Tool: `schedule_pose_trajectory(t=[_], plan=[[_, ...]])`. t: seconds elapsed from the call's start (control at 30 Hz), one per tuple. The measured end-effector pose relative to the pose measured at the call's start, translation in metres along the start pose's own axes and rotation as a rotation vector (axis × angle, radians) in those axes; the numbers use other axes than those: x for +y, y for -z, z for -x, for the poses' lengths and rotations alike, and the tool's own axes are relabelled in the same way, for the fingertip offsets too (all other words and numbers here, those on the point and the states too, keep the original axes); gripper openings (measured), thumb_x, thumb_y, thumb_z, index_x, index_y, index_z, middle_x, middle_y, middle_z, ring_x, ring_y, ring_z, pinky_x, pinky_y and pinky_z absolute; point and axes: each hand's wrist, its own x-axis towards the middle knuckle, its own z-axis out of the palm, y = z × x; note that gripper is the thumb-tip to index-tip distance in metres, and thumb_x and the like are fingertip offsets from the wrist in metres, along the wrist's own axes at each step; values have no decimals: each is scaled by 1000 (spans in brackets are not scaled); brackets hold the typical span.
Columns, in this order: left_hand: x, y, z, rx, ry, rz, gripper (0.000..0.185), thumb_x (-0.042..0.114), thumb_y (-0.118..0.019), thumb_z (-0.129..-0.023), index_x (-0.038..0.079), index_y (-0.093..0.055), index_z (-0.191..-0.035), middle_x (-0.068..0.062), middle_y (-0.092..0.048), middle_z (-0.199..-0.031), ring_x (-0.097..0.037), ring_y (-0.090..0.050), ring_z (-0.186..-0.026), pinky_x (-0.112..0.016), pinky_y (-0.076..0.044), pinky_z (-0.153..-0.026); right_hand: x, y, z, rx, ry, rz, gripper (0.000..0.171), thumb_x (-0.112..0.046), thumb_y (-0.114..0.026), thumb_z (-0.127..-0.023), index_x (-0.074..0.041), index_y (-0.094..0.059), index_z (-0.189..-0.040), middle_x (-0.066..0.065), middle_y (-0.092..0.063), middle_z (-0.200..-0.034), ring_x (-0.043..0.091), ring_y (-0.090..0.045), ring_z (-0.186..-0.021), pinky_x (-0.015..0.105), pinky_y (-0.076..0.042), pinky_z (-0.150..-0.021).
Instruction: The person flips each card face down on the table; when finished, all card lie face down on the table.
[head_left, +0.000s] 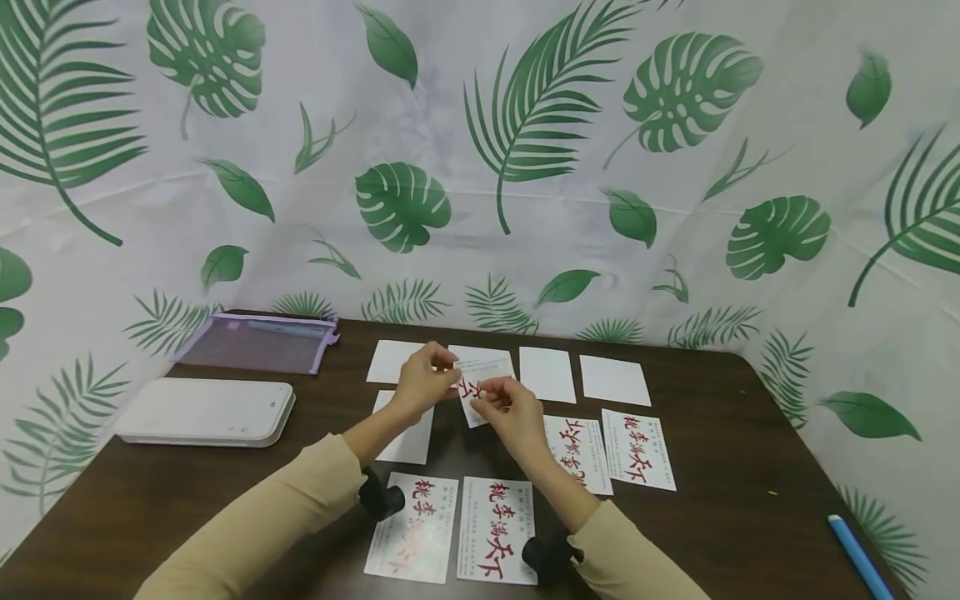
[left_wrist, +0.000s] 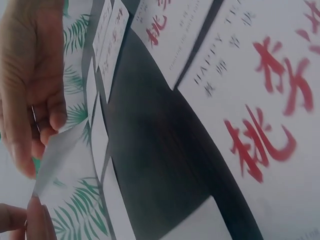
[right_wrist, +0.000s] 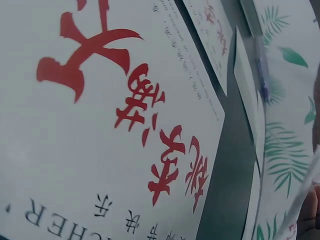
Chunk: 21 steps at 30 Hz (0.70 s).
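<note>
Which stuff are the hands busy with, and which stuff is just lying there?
Busy with:
left hand and right hand, both pinching one held card
other cards spread on the table

Just lying there:
white device
purple pouch
blue pen

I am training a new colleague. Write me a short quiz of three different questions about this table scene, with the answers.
1. True or false: both hands hold one card above the table.
2. Which lies at the table's right edge? A) blue pen B) scissors C) cup
3. Fill in: the white case lies on the person's ____ side.

Key: 1 true, left hand and right hand both pinch it; 2 A; 3 left.
</note>
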Motion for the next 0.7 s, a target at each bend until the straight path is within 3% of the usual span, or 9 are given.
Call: schedule_pose_trajectory(t=[0.23,0.47,0.7], plan=[[8,-6,7,19,-60,8,17,-6,-57,-80,-3,-55,-97,-18,-63,-96,-20,-66,-78,-31,-58,-63,-3,-5,5,21,134,132,24,-9,-79,-74,-1,-66,-92,8,-62,-80,16,-59,-70,17,-49,-60],[10,-11,13,25,-101,14,18,-4,-57,-80,-3,-55,-97,-20,-66,-98,-28,-68,-86,-42,-57,-68,-4,-4,10,58,254,238,17,2,-75,-75,-1,-68,-91,5,-61,-76,12,-57,-66,17,-49,-57],[17,-12,12,0,-199,17,26,8,-67,-84,-1,-56,-106,-17,-64,-107,-26,-67,-88,-30,-57,-67,-9,8,1,146,359,297,15,6,-70,-77,0,-69,-91,7,-63,-78,14,-58,-66,21,-50,-58]])
